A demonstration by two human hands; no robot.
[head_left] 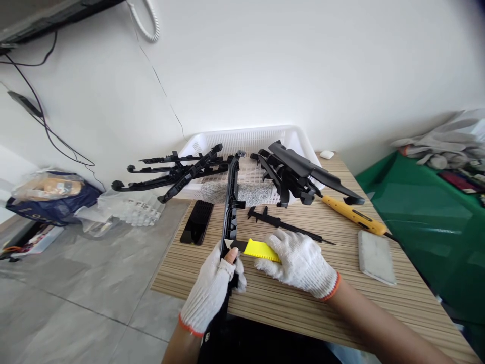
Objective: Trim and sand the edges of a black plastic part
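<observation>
My left hand (214,285), in a white knit glove with the thumb tip bare, is closed around the lower part of a long black plastic trim piece (231,202). The piece points away from me, its far end over the white basket. In my gloved right hand (297,260) is a yellow utility knife (261,250), gripped by its handle. The knife's blade points left and meets the trim piece just above my left thumb; whether it cuts in cannot be told. Part of the trim piece is hidden under my left hand.
A white basket (295,134) holds several black trim pieces (303,169) jutting over its sides. On the wooden table (265,298) lie a black phone (197,222), a black caliper (288,226), a yellow-handled tool (352,215) and a pale block (376,257). Bags (49,197) sit on the floor.
</observation>
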